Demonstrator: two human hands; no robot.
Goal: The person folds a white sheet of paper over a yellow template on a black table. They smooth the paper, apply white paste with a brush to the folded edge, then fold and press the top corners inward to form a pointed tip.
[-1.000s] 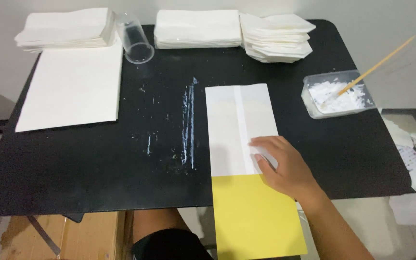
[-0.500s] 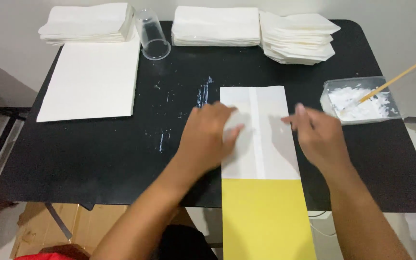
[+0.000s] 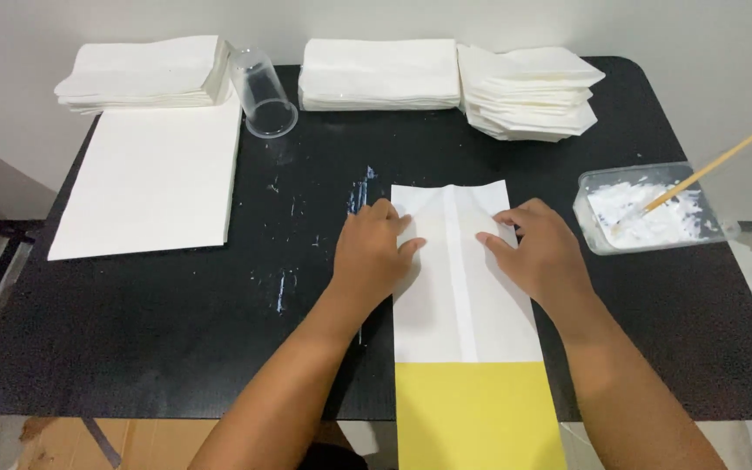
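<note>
A folded white paper piece with a centre seam lies on the black table, on top of a yellow sheet that sticks out over the front edge. My left hand presses flat on the paper's upper left side. My right hand presses on its upper right side, fingertips near the top corner. Both hands lie flat on the paper and grip nothing.
Stacks of white paper and folded pieces line the back edge. A clear plastic cup lies tipped over. A large white sheet lies at left. A clear tub of white paste with a stick stands at right.
A second ago only my right hand touched the paper's lower edge. Since then my left hand has come in and both hands have slid up toward the top end.
</note>
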